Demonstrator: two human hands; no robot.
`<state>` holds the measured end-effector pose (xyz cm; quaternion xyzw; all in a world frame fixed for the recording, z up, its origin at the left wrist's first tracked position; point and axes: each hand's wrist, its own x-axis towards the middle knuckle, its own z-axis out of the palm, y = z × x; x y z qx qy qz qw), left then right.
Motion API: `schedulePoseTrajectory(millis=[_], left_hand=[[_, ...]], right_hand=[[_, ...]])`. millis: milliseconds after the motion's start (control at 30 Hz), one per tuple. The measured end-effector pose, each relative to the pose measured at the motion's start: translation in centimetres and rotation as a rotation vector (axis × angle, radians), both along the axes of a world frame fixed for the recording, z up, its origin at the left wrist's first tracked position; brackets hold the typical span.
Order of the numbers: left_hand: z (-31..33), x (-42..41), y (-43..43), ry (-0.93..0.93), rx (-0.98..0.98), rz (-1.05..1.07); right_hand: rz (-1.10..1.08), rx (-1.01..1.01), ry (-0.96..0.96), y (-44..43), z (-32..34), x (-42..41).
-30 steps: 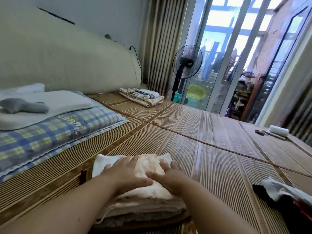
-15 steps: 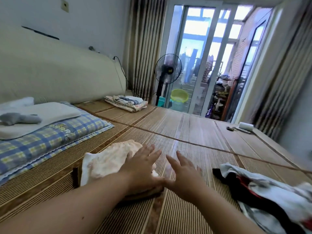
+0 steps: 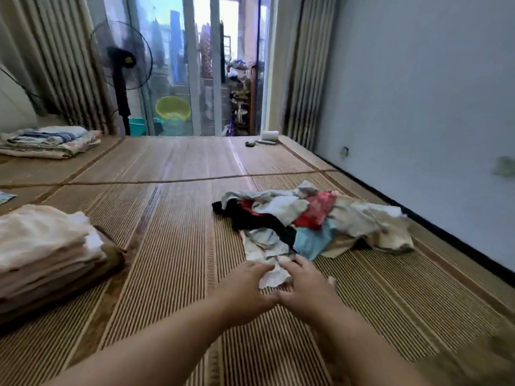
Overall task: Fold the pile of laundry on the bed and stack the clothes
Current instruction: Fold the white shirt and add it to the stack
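1. No legible text, brand, number or sign anywhere in view.
2. Small yellow label (image 3: 128, 60) on the hub of the black standing fan (image 3: 121, 55): too blurred to read.
3. Red printed cloth (image 3: 316, 211) in the pile of laundry (image 3: 306, 221): pattern only, no letters made out.

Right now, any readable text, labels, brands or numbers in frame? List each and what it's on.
Nothing in the head view can be read.
Yellow sticker on the fan hub: too blurred to read.
Laundry pile: colours and a red print only, no letters can be made out.
Folded stack: no text visible.
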<state>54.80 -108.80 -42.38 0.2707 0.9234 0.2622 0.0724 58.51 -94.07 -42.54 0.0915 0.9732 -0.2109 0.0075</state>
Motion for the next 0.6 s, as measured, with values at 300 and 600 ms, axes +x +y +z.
schedulePoseTrajectory(millis=[300,600], left_hand=[[-1.0,-5.1,7.7,0.054,-0.156,-0.111],[-2.0,-17.5,14.3,-0.135,0.037,0.218]], right_hand=[[-0.215,-0.219,0.145,6.7,-2.4,-3.4],[-0.264,-0.158,0.106,9.3,-5.3,-5.0]])
